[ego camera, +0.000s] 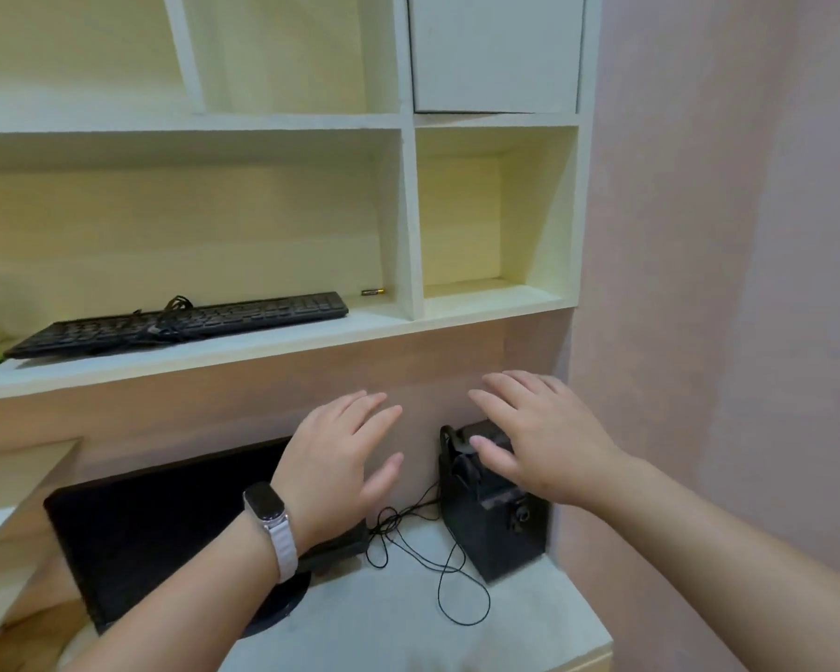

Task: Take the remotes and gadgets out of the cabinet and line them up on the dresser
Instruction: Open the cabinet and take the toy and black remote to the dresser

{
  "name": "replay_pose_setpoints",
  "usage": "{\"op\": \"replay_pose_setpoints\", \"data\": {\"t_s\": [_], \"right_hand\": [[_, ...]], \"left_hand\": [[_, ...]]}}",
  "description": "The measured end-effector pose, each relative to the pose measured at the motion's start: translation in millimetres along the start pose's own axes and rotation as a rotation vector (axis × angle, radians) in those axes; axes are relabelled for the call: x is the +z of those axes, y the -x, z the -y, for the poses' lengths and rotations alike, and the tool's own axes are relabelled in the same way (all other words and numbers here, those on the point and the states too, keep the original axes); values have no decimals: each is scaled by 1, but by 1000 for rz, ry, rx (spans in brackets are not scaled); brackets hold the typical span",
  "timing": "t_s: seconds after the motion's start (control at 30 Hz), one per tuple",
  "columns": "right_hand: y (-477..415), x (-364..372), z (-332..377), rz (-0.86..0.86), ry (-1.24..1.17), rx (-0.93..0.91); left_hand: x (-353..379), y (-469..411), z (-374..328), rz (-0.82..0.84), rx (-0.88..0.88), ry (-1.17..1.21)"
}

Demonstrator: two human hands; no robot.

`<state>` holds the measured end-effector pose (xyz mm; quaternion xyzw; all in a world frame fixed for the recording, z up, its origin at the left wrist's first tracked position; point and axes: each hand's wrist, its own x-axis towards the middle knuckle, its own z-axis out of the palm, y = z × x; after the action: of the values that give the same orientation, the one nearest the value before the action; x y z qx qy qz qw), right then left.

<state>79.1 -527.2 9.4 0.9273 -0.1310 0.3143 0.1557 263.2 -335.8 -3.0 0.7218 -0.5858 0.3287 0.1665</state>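
Note:
A black keyboard (185,322) with its cable bundled on top lies on the lower shelf of the white cabinet (408,225). A small battery (372,292) lies at the shelf's back right corner. My left hand (340,458), with a watch on the wrist, hovers open and holds nothing. My right hand (544,438) is spread open just above a black speaker box (493,521) that stands on the white dresser top (408,623) against the wall. Whether the palm touches the box I cannot tell.
A black monitor (166,531) stands on the dresser to the left, partly behind my left arm. A thin black cable (437,574) loops across the dresser between monitor and speaker. A pink wall closes the right side. The small cubby (495,225) above the speaker holds nothing.

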Motion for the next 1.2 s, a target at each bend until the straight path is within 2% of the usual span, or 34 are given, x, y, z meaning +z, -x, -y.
{"op": "replay_pose_setpoints", "data": {"t_s": [0.17,0.43,0.63,0.97,1.2], "right_hand": [[-51,-5,-68,-48,38,-81],[-143,-21,-123,-270,39,-158],[-211,-51,-132,-375,150,-239],[-329,-108,-129,-616,437,-360],[-361,-106,-146,-568,582,-524]], "left_hand": [[14,-71,-10,-51,-39,-52],[5,-170,21,-230,-5,-170],[-15,-247,60,-393,51,-211],[-30,-326,116,-707,274,-419],[-14,-338,130,-863,355,-486]]}}
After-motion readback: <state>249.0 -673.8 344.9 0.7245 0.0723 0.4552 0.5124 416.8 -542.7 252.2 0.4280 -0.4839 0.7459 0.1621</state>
